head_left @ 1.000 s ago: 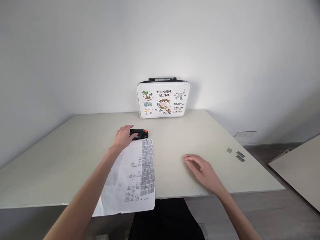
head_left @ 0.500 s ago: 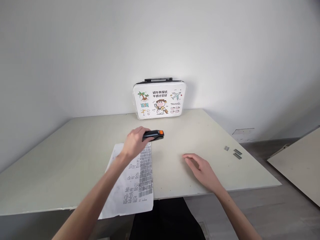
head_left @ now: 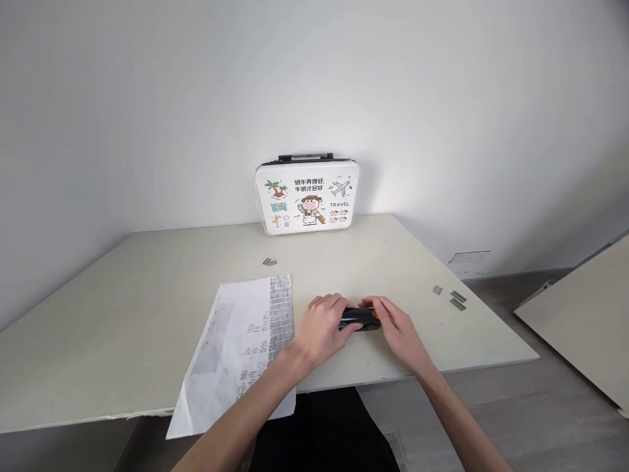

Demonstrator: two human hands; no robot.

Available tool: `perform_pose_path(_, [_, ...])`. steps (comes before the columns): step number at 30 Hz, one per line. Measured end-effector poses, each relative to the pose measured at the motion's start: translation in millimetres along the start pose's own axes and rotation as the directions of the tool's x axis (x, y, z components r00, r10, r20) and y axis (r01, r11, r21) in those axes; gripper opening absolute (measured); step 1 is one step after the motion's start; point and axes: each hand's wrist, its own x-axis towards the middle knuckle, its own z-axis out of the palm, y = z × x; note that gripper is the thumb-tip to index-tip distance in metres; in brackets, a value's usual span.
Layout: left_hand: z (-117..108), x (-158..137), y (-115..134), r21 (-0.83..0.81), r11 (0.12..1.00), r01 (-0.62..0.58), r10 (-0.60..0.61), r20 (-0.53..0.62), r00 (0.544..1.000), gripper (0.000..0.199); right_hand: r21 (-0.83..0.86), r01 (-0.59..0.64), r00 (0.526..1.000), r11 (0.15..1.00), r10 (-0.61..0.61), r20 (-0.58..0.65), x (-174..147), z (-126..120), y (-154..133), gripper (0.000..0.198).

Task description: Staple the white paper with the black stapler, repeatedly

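Observation:
A black stapler (head_left: 360, 319) with an orange end is held just above the table near its front edge. My left hand (head_left: 320, 329) is wrapped round the stapler's left part. On its orange right end, my right hand (head_left: 397, 329) closes with thumb and fingers, hiding most of that end. Left of the stapler, a printed paper sheet (head_left: 230, 341) lies partly under my left forearm, its lower edge hanging past the table's front edge. Grey staple strips (head_left: 458, 303) rest on the right side of the table, and a few more staple strips (head_left: 269, 262) lie beyond the paper.
A white case (head_left: 308, 198) with cartoon prints and a black handle stands upright against the wall at the back of the pale table (head_left: 122, 314). To the right, another pale panel (head_left: 584, 314) stands apart over the grey floor (head_left: 496, 406).
My left hand has carried the stapler right and toward me, away from above the paper. My right hand, empty before, now grips its orange end. Staple strips behind the paper have come into sight.

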Motion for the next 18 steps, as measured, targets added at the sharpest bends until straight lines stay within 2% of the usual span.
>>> perform_pose_path(9, [-10, -14, -22, -0.049, 0.994, 0.096, -0.094, 0.051, 0.994, 0.039, -0.014, 0.037, 0.999, 0.999, -0.037, -0.020, 3, 2, 5, 0.046])
perform_pose_path(14, [-16, -24, -35, -0.048, 0.987, 0.155, -0.152, 0.057, 0.987, 0.016, -0.097, 0.017, 0.999, 0.995, -0.020, -0.029, 1, 5, 2, 0.048])
perform_pose_path(18, [-19, -26, -36, -0.030, 0.991, 0.128, -0.126, 0.052, 0.991, 0.010, -0.171, 0.034, 0.999, 0.985, -0.027, 0.043, -3, 6, -4, 0.042])
